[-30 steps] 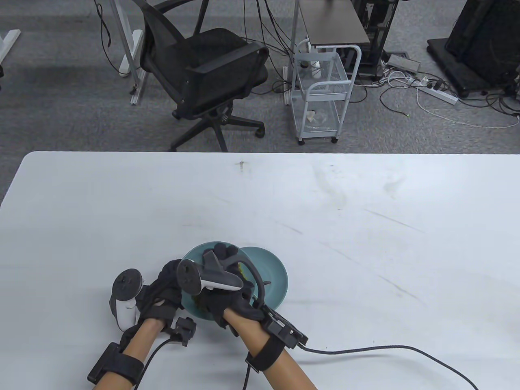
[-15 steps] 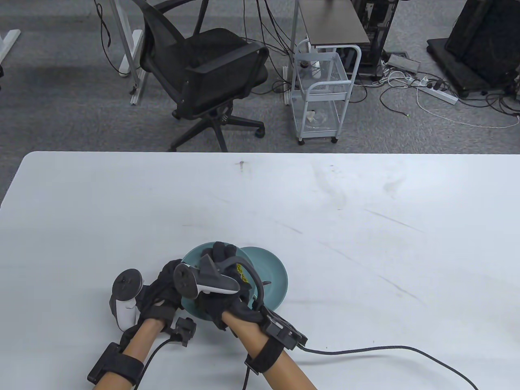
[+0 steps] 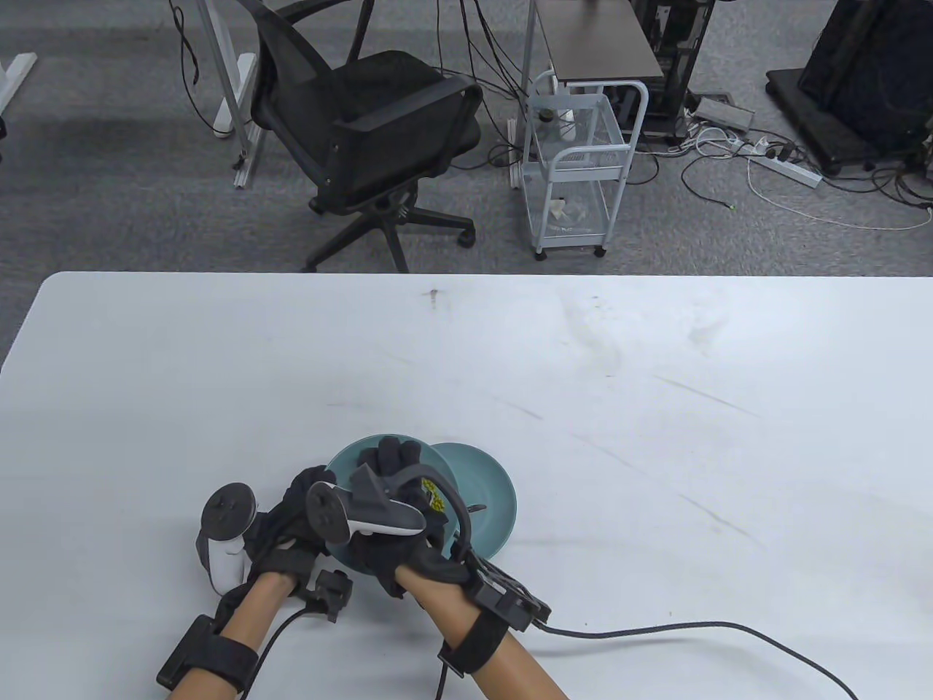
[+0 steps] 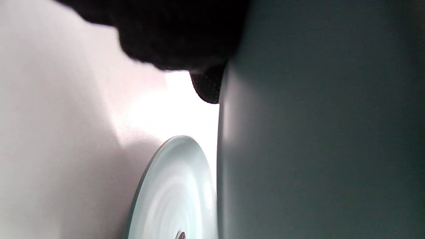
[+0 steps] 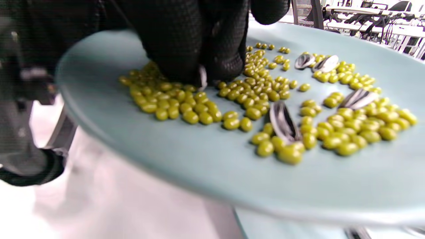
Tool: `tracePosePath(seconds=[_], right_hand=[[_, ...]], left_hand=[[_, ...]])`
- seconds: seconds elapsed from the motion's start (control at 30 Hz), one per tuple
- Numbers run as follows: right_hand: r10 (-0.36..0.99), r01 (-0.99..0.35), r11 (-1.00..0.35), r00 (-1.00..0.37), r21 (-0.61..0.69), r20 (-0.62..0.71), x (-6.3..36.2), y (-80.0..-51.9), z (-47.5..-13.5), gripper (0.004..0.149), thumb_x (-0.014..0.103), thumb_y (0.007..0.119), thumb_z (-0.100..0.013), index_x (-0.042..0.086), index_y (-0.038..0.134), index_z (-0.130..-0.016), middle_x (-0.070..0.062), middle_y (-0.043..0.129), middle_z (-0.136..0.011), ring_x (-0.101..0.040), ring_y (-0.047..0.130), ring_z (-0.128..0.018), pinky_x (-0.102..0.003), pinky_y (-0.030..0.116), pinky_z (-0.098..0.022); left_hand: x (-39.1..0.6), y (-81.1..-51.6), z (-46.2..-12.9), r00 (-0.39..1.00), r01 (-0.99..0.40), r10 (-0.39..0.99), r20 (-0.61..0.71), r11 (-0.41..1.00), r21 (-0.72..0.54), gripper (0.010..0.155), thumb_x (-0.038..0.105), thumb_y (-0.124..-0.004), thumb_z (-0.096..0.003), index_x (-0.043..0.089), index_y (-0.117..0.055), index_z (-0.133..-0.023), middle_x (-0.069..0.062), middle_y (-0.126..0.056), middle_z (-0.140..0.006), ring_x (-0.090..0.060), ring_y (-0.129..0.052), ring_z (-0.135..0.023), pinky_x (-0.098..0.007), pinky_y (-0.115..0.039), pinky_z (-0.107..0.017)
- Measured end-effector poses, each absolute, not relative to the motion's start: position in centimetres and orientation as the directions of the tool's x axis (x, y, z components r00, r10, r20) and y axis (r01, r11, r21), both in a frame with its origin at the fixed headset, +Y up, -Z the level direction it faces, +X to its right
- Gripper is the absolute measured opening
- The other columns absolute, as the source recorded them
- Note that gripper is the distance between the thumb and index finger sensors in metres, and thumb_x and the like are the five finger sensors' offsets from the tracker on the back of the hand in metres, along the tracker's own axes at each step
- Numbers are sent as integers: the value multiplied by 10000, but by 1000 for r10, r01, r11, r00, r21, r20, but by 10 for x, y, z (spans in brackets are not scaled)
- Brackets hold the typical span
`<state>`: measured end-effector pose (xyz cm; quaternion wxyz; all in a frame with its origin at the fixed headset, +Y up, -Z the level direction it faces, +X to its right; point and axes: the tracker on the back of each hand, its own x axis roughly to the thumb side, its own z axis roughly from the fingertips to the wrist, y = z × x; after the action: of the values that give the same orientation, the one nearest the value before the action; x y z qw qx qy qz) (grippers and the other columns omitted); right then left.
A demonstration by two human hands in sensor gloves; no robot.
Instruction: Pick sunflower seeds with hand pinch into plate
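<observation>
A teal plate (image 3: pixel 350 456) holds many green beans (image 5: pixel 186 106) and several striped sunflower seeds (image 5: pixel 282 121). My left hand (image 3: pixel 291 521) grips this plate's left rim; in the left wrist view its dark underside (image 4: pixel 315 132) fills the right side. My right hand (image 3: pixel 393 467) reaches over the plate, and its fingertips (image 5: pixel 202 74) pinch one striped seed (image 5: pixel 203 79) among the beans. A second teal plate (image 3: pixel 492 496) lies on the table, partly under the first one. It also shows in the left wrist view (image 4: pixel 172 192).
The white table (image 3: pixel 583 379) stretches far to the right and back. The right wrist cable (image 3: pixel 692 625) trails across the table's front right. An office chair (image 3: pixel 364 131) and a white trolley (image 3: pixel 576 168) stand beyond the far edge.
My right hand has shifted a little left and forward over the bean plate. The left hand and both plates have stayed put.
</observation>
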<state>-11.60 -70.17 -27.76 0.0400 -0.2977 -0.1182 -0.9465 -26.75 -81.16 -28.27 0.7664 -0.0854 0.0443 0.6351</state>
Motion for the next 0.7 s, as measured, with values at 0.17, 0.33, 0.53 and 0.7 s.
tracePosePath(seconds=[0.17, 0.33, 0.53, 0.7], right_hand=[[-13, 149, -971, -812, 185, 584, -118, -702, -276, 343, 233, 920, -535, -24, 913, -761, -348, 430, -1141, -673, 285, -1001, -798, 234, -656], [31, 100, -975, -821, 198, 570, -113, -698, -279, 341, 231, 918, -537, -28, 913, -758, -348, 427, -1142, -666, 284, -1004, -796, 228, -659], [82, 35, -979, -832, 200, 549, -105, -689, -281, 338, 226, 919, -538, -31, 914, -758, -344, 427, -1143, -664, 287, -1006, -794, 228, -664], [125, -17, -979, -836, 202, 534, -96, -680, -282, 338, 221, 922, -536, -32, 914, -760, -341, 423, -1146, -661, 264, -1015, -793, 225, -668]], left_hand=[[-268, -812, -283, 184, -982, 966, -180, 174, -70, 453, 444, -625, -620, 146, -587, -957, 18, -926, -759, -149, -962, -183, -336, -818, -211], [-268, -812, -282, 163, -986, 969, -186, 153, -70, 449, 448, -619, -624, 151, -583, -959, 27, -925, -762, -140, -964, -186, -331, -820, -213], [-270, -811, -282, 166, -986, 968, -188, 158, -57, 450, 449, -620, -623, 152, -585, -959, 26, -927, -760, -139, -964, -185, -330, -820, -212], [-275, -812, -283, 155, -988, 967, -200, 151, -38, 448, 442, -615, -624, 146, -582, -958, 23, -924, -760, -140, -964, -184, -331, -819, -210]])
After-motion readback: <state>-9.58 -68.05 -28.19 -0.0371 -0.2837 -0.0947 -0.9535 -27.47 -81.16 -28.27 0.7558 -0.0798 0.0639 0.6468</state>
